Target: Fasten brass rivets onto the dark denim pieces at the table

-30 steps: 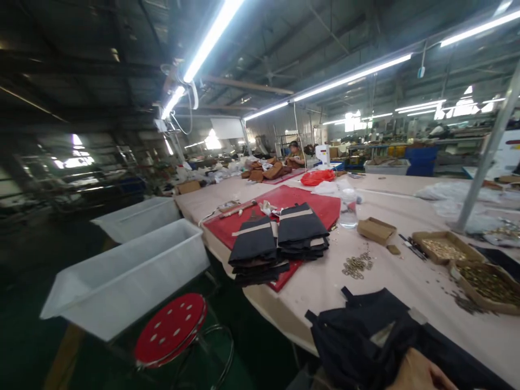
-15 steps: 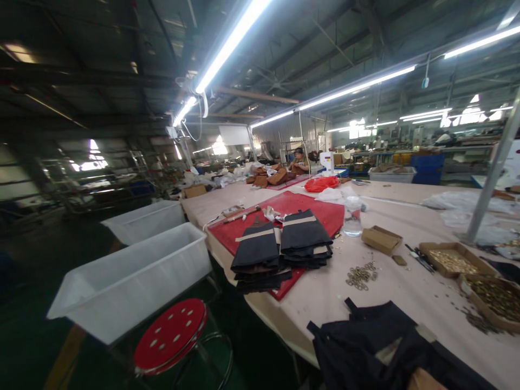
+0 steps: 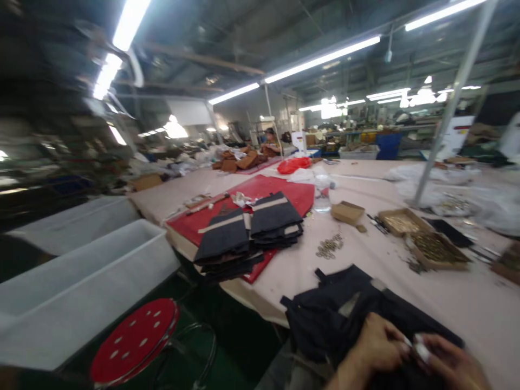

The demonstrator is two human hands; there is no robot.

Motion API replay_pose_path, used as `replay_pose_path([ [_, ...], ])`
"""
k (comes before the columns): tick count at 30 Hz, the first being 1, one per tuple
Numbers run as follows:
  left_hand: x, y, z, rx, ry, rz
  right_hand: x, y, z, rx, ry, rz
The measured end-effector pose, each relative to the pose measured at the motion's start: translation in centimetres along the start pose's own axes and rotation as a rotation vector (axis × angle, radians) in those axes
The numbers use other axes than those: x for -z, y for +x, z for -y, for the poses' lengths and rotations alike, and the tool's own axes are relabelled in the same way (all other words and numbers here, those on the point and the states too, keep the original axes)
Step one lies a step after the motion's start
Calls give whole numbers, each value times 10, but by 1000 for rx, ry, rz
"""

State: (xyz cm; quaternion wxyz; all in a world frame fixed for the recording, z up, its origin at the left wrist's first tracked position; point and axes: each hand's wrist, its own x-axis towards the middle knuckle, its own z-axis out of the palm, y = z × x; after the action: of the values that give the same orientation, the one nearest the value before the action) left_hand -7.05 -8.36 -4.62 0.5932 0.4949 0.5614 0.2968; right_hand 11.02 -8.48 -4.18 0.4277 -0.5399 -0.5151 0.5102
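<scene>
Pink table (image 3: 357, 271): two hands (image 3: 376, 346) (image 3: 450, 363) on dark fabric (image 3: 325, 319).

Left hand (image 3: 376, 346) and right hand (image 3: 450, 363) meet at bottom edge, fingertips pinching a small white item (image 3: 418, 349), too blurred to identify. Both rest on a dark fabric piece (image 3: 333, 319) lying at the near edge of a pink-covered table (image 3: 455, 295). Further back: two stacks of dark fabric pieces (image 3: 252, 233) on a red mat (image 3: 280, 192), pile of metal rings (image 3: 330, 246), clear plastic bottle (image 3: 322, 192), small cardboard boxes of hardware (image 3: 434, 246). Left of table: white plastic bins (image 3: 81, 271), red stool (image 3: 134, 341). Another person (image 3: 270, 140) sits at the far end.
</scene>
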Motion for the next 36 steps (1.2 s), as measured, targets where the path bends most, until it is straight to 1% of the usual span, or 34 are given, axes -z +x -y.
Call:
replay_pose_path([
  [1,-2,4,-4,-21,10,-22,3,4,1,-2,33,76],
  [2,-2,10,-7,-59,16,-15,7,9,1,6,57,99],
  [5,2,32,-11,-169,-11,55,14,23,-5,35,108,75],
  [7,3,39,-9,-199,-30,80,15,26,-9,38,112,62],
  [16,1,34,-10,-205,39,46,11,24,-15,23,154,51],
  [20,6,32,-11,-185,5,83,7,23,-13,14,154,1],
  [23,7,29,-14,-181,-37,107,7,22,-9,35,138,-16],
  [28,3,27,-19,-185,-9,36,8,19,-1,62,122,-4],
  [33,5,24,-20,-198,4,71,7,19,-3,69,127,-6],
  [36,2,24,-20,-208,6,25,8,20,-8,85,115,-21],
])
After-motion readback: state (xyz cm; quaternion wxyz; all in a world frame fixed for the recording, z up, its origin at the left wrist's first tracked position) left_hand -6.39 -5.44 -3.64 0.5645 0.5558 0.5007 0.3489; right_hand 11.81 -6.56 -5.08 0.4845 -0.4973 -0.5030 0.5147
